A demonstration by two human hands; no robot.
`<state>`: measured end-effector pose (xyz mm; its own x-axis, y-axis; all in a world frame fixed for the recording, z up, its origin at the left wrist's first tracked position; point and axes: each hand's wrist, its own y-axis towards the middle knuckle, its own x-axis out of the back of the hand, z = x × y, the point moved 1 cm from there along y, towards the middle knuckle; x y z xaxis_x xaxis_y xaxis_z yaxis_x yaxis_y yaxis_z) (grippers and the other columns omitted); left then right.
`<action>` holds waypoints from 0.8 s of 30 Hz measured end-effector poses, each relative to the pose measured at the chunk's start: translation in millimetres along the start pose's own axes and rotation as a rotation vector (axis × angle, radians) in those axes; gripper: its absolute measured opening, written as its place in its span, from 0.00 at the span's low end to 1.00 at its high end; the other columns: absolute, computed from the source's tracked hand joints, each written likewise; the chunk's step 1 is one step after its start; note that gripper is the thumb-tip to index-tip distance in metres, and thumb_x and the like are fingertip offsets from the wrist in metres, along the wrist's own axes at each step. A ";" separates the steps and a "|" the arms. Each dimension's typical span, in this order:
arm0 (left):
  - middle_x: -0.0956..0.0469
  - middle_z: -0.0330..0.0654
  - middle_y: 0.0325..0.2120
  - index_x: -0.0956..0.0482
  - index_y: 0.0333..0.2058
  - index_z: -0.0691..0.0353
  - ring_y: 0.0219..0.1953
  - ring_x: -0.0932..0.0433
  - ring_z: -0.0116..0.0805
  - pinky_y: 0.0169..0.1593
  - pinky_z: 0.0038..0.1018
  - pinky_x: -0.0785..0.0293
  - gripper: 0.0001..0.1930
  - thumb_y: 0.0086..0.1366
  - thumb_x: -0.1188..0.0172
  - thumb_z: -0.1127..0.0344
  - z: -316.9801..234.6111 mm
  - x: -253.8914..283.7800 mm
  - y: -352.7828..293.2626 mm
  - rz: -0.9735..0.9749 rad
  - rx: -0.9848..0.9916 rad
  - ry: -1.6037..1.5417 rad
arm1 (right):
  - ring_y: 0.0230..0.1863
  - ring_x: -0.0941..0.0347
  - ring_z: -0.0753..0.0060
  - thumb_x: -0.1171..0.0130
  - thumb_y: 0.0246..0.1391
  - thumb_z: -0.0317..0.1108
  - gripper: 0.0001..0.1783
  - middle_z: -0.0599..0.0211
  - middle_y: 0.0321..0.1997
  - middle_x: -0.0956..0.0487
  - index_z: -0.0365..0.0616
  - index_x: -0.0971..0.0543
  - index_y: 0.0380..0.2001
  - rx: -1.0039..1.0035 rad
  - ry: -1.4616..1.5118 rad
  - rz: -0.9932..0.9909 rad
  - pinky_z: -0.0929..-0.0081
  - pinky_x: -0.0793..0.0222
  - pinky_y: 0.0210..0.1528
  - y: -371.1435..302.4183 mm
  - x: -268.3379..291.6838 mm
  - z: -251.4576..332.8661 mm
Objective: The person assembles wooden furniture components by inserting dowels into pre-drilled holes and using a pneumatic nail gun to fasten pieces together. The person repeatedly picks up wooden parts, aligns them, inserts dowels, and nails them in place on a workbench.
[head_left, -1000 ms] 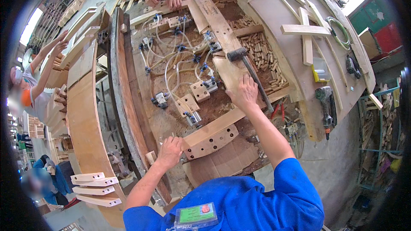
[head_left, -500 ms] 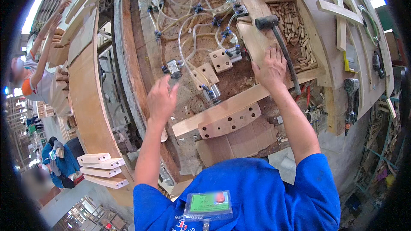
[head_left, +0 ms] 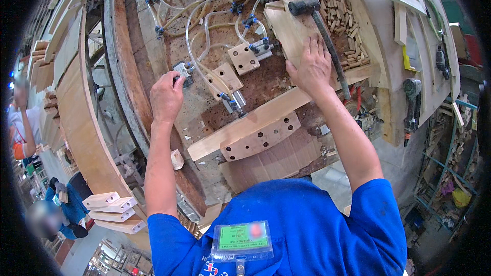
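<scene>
My left hand (head_left: 166,96) is closed at a small pneumatic valve (head_left: 186,74), thumb and fingers curled on its near end; thin clear hoses (head_left: 192,41) with blue-and-black fittings run from that side of the bench. My right hand (head_left: 313,69) lies flat, fingers stretched, on a pale wooden piece (head_left: 287,33). Right beside it, a black-headed mallet (head_left: 305,6) rests with its dark handle slanting toward me. Between my hands sit two drilled wooden blocks (head_left: 243,59) with air cylinders. A long wooden strip (head_left: 245,127) crosses in front of them, and a curved drilled piece (head_left: 261,137) lies nearer me.
Many short dowels (head_left: 337,15) fill a tray at the right. A power tool (head_left: 411,102) hangs off the bench's right side. Stacked drilled wooden pieces (head_left: 112,209) stand at the left; two other people (head_left: 28,122) are beyond the left-hand table.
My left hand has closed at the valve from an open pose beside it. My right hand stays on the wooden piece. The whole view has shifted, and a person at left has lowered their arms.
</scene>
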<state>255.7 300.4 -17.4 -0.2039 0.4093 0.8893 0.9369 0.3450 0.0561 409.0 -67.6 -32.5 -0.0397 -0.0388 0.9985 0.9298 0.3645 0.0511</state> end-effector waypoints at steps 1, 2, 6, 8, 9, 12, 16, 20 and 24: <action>0.14 0.52 0.37 0.16 0.42 0.61 0.39 0.15 0.56 0.42 0.45 0.20 0.10 0.68 0.31 0.63 -1.7 0.4 0.5 0.020 0.024 -0.011 | 0.79 0.41 0.38 0.29 0.54 0.53 0.54 0.35 0.78 0.37 0.26 0.37 0.72 -0.006 -0.003 0.004 0.49 0.46 0.78 -1.5 0.6 0.5; 0.14 0.52 0.37 0.15 0.42 0.61 0.39 0.15 0.56 0.42 0.45 0.20 0.10 0.68 0.31 0.63 -0.1 0.5 1.2 0.005 0.017 -0.007 | 0.79 0.41 0.38 0.29 0.54 0.53 0.54 0.35 0.78 0.37 0.26 0.37 0.72 -0.011 -0.003 -0.001 0.49 0.46 0.78 0.0 2.0 1.3; 0.15 0.52 0.37 0.15 0.42 0.59 0.40 0.15 0.56 0.43 0.46 0.20 0.10 0.66 0.30 0.63 2.8 -5.3 -2.6 -0.041 -0.009 0.003 | 0.79 0.42 0.38 0.29 0.54 0.54 0.54 0.36 0.78 0.38 0.27 0.37 0.72 -0.027 -0.005 0.047 0.49 0.46 0.78 0.9 8.1 3.7; 0.15 0.52 0.37 0.15 0.42 0.59 0.41 0.15 0.55 0.44 0.46 0.20 0.10 0.66 0.31 0.62 6.8 -7.8 -4.7 -0.064 -0.035 0.009 | 0.80 0.43 0.39 0.29 0.53 0.54 0.54 0.36 0.78 0.38 0.28 0.38 0.73 -0.024 -0.001 0.075 0.49 0.46 0.78 1.5 12.7 5.7; 0.15 0.51 0.38 0.15 0.42 0.59 0.41 0.15 0.55 0.44 0.47 0.20 0.10 0.67 0.31 0.62 8.1 -9.8 -4.9 -0.076 -0.061 0.020 | 0.80 0.43 0.43 0.30 0.54 0.58 0.54 0.40 0.78 0.37 0.29 0.35 0.72 -0.026 -0.028 0.060 0.48 0.45 0.77 1.1 11.3 5.3; 0.15 0.51 0.40 0.16 0.44 0.59 0.43 0.16 0.55 0.45 0.47 0.19 0.11 0.67 0.32 0.61 8.7 -11.3 -6.7 -0.100 -0.053 0.021 | 0.80 0.43 0.44 0.30 0.56 0.55 0.52 0.42 0.79 0.38 0.32 0.36 0.73 -0.032 -0.002 0.058 0.49 0.46 0.78 -0.8 12.1 -0.3; 0.15 0.49 0.38 0.16 0.49 0.60 0.42 0.15 0.54 0.45 0.47 0.20 0.15 0.68 0.33 0.60 -2.1 2.0 -35.5 -0.141 0.054 -0.053 | 0.77 0.38 0.41 0.31 0.59 0.50 0.43 0.41 0.76 0.32 0.36 0.30 0.70 -0.049 0.326 0.097 0.51 0.42 0.77 -28.6 38.7 -17.8; 0.14 0.48 0.35 0.17 0.50 0.60 0.38 0.14 0.51 0.43 0.46 0.19 0.15 0.69 0.32 0.60 -14.3 16.7 -102.7 -0.181 0.111 -0.167 | 0.67 0.28 0.38 0.31 0.60 0.40 0.31 0.41 0.66 0.24 0.33 0.23 0.62 -0.149 0.505 -0.144 0.50 0.32 0.70 -110.0 55.7 -53.7; 0.14 0.49 0.33 0.15 0.43 0.62 0.34 0.14 0.48 0.41 0.42 0.19 0.12 0.69 0.31 0.60 -39.7 9.3 -179.6 -0.104 0.185 -0.313 | 0.61 0.24 0.38 0.32 0.61 0.38 0.29 0.41 0.59 0.20 0.33 0.22 0.61 -0.485 0.397 -0.182 0.52 0.29 0.66 -197.4 47.0 -100.4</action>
<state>96.8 208.6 -1.2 -0.3990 0.5923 0.7000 0.8454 0.5333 0.0306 260.3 -234.8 2.1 -0.1599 -0.4352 0.8860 0.9843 -0.1378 0.1100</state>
